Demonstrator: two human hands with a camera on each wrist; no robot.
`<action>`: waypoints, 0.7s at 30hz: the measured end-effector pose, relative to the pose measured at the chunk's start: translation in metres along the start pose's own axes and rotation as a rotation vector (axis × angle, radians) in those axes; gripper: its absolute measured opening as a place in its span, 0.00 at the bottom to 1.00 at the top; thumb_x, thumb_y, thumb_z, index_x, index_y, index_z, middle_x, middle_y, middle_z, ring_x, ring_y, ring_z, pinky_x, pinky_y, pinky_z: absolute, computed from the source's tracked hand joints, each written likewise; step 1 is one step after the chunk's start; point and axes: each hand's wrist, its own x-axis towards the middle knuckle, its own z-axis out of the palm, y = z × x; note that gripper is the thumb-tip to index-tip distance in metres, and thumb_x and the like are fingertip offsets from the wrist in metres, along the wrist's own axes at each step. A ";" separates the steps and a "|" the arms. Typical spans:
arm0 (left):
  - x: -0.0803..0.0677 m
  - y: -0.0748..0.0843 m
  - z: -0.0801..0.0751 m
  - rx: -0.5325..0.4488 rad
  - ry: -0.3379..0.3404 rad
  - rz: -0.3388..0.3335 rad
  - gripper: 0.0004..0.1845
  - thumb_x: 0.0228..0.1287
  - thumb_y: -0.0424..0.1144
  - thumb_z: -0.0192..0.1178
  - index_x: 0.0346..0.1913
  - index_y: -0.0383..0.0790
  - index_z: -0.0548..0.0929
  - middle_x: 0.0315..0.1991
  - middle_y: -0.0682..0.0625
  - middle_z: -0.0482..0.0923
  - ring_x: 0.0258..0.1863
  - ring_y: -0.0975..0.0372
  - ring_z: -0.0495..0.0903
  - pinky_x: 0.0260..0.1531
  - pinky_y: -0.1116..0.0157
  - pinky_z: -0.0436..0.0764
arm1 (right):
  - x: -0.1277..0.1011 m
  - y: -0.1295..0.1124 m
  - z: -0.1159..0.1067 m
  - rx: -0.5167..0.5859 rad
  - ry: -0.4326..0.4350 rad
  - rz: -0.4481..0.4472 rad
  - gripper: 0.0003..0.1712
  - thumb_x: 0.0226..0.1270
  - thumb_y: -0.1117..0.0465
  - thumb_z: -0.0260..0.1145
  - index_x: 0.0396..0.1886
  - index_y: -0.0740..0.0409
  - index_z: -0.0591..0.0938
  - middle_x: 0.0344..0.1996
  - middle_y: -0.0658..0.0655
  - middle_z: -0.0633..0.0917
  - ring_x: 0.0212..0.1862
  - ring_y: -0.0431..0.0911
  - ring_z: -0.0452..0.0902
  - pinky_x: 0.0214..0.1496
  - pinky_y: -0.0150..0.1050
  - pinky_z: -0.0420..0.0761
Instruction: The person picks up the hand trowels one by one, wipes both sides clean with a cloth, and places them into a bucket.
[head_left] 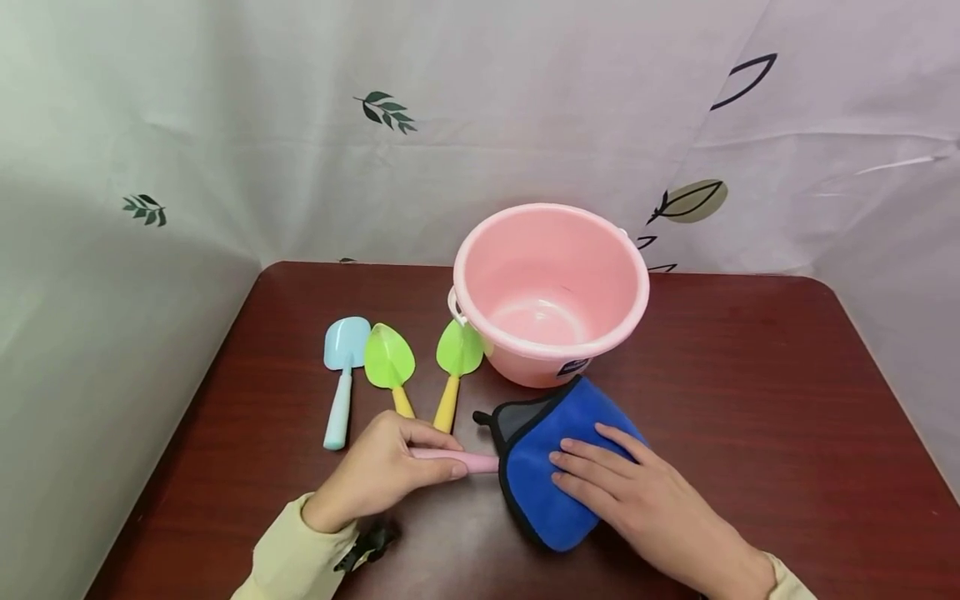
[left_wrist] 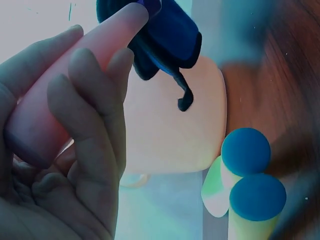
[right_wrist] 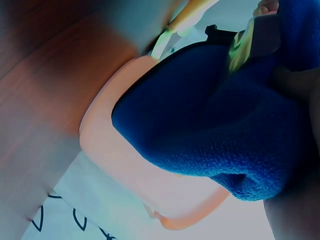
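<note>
Two hands work at the table's (head_left: 750,375) near edge. The left hand (head_left: 382,475) curls its fingers around a pink handle (head_left: 457,459), whose far end disappears under a blue cloth (head_left: 547,475). The right hand (head_left: 637,496) presses straight fingers flat on that cloth, just before the pink bucket (head_left: 551,292).

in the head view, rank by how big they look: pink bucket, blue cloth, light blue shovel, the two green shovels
1. pink bucket, largest
2. blue cloth
3. light blue shovel
4. the two green shovels: these look alike, and the left hand hides one handle end, so I won't rank them.
</note>
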 end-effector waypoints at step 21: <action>-0.008 -0.008 -0.026 0.069 -0.021 -0.063 0.09 0.54 0.49 0.76 0.36 0.53 0.91 0.27 0.65 0.86 0.31 0.66 0.84 0.30 0.66 0.82 | -0.020 0.015 -0.024 0.005 0.033 0.223 0.32 0.83 0.59 0.30 0.61 0.58 0.81 0.61 0.54 0.81 0.63 0.50 0.76 0.76 0.37 0.53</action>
